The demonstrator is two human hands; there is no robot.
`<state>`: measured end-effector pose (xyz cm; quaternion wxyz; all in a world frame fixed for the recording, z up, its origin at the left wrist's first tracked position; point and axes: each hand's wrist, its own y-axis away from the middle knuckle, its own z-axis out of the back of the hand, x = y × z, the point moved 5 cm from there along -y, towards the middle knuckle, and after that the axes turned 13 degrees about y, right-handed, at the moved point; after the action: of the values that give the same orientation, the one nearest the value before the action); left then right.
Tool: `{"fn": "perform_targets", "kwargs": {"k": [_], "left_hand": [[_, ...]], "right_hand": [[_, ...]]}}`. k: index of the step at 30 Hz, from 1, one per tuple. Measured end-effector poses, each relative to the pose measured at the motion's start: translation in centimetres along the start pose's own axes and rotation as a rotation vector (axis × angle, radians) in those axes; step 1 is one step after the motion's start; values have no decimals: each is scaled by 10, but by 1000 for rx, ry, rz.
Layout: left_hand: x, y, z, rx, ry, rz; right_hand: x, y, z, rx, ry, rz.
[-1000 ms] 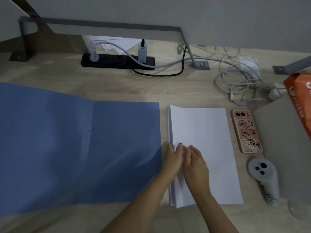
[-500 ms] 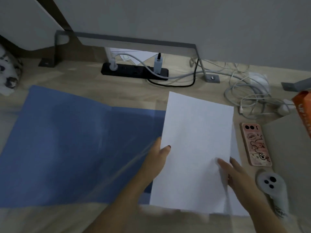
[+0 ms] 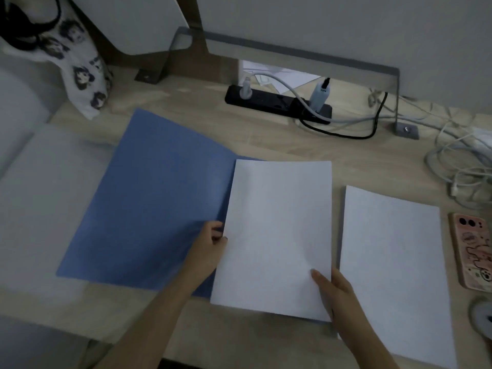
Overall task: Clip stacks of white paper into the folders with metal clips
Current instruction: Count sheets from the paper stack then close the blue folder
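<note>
An open folder (image 3: 149, 203) lies on the table (image 3: 202, 129) at centre left, with a paper sheaf (image 3: 277, 235) overlapping its right half. A second paper stack (image 3: 394, 275) lies right of it, a phone (image 3: 471, 249) at the right edge, and a power strip (image 3: 277, 103) behind them.

Both forearms were bare to the frame's lower edge, with no sleeve showing on either. The left hand (image 3: 210, 245) and the right hand (image 3: 336, 290) wore no gloves, rings or watch. Nails looked short; any polish was too dim to tell.
</note>
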<state>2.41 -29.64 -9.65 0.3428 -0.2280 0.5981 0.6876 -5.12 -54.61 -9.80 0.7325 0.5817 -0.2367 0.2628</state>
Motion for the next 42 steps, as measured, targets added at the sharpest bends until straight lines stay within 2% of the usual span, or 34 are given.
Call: {"fn": "perform_targets", "kwargs": {"k": [10,16,19,23,27,30,36,37,42], "left_hand": [[35,34,29,115,-54,9],[70,55,56,245,-213,278],[81,57,60,178,-166,275],[84,58,56,-21,199,152],[89,57,47,-119,264,79],[89,58,46,-113,232,39],[87,57,43,-63,-58,-45],[86,56,41,-70,-50,-39],[79,44,35,-95,285,57]], "right_hand": [[2,-11,-6,-58,31,41],[-2,-7,-8,-71,32,74],[-5,-7,-7,-88,21,75],[-3,-8,-10,-65,35,82],[-3,-11,-14,-73,65,76],[-4,-12,-14,-80,72,82],[0,-13,-16,-93,65,103],[0,-13,-16,-90,72,105],[-1,-13,-14,-25,85,68]]}}
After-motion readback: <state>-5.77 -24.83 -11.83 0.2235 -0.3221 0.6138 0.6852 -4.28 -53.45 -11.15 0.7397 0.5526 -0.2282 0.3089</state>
